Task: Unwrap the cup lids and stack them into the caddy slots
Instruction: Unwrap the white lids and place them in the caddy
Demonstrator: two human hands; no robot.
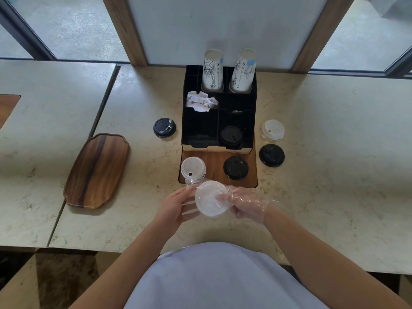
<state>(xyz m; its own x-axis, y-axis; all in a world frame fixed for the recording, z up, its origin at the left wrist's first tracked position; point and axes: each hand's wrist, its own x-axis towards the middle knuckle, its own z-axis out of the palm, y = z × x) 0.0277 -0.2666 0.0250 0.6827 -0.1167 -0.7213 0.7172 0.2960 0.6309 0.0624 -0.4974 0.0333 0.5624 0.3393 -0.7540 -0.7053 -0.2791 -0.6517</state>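
Both hands hold a white cup lid [208,200] in clear plastic wrap over the counter's near edge. My left hand [176,205] is bare and grips its left side; my right hand [244,202], in a clear glove, grips its right side. The black caddy [200,128] stands behind, with a black lid [230,136] in its front right slot. Loose lids lie around it: a white lid [192,169] and a black lid [235,167] on the wooden inset, a black lid [164,127] to the left, and a white lid [272,130] and a black lid [271,155] to the right.
Two stacks of paper cups [213,69] stand in the caddy's back slots, and crumpled white paper [201,101] lies in a middle slot. A wooden tray [97,171] rests on the counter to the left. Windows and a wooden-framed panel rise behind.
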